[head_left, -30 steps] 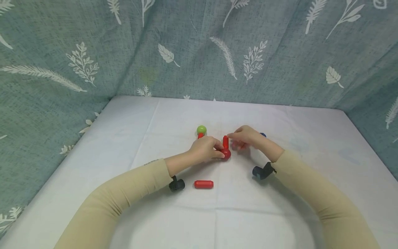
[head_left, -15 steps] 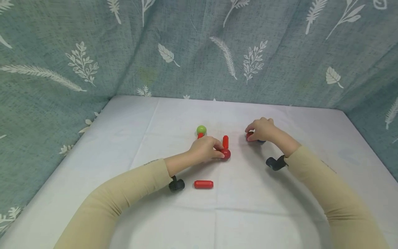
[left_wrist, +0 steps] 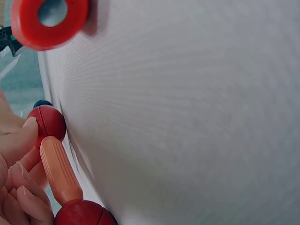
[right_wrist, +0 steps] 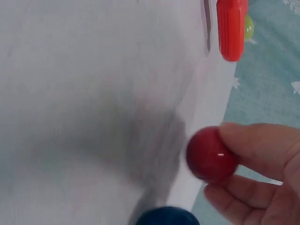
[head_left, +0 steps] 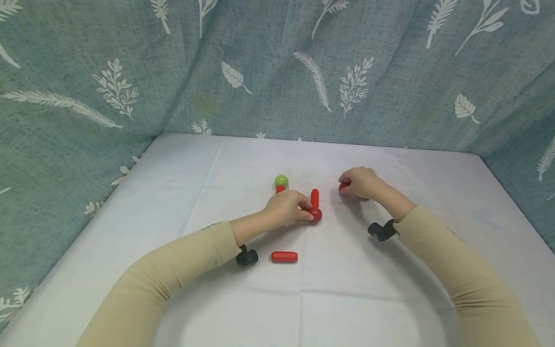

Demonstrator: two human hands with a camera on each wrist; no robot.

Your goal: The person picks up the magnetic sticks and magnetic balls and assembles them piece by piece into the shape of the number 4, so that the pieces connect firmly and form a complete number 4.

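Note:
My left hand point(head_left: 286, 208) pinches a glossy red ball point(head_left: 316, 215) on the white cloth. From that ball a red rod point(head_left: 314, 197) runs toward the back. In the left wrist view, an orange-looking rod point(left_wrist: 61, 171) meets the pinched ball and leads to another red ball point(left_wrist: 84, 214); both are hidden under the hand in the head view. My right hand point(head_left: 362, 183) holds a separate red ball point(right_wrist: 212, 154) between thumb and fingers, right of the standing-away rod. A green ball point(head_left: 281, 181) joins a red rod point(head_left: 280, 189) partly covered by my left hand.
A loose red rod point(head_left: 284, 257) lies crosswise nearer to me; its hollow end point(left_wrist: 50, 18) shows large in the left wrist view. A dark blue rounded piece point(right_wrist: 167, 217) is near my right hand. A patterned curtain point(head_left: 260, 72) hangs behind the white-clothed table point(head_left: 208, 308).
My right hand moved right from beside the rod, then slightly back left, with a red ball in its fingers by the middle frame. My left hand has stayed on its ball.

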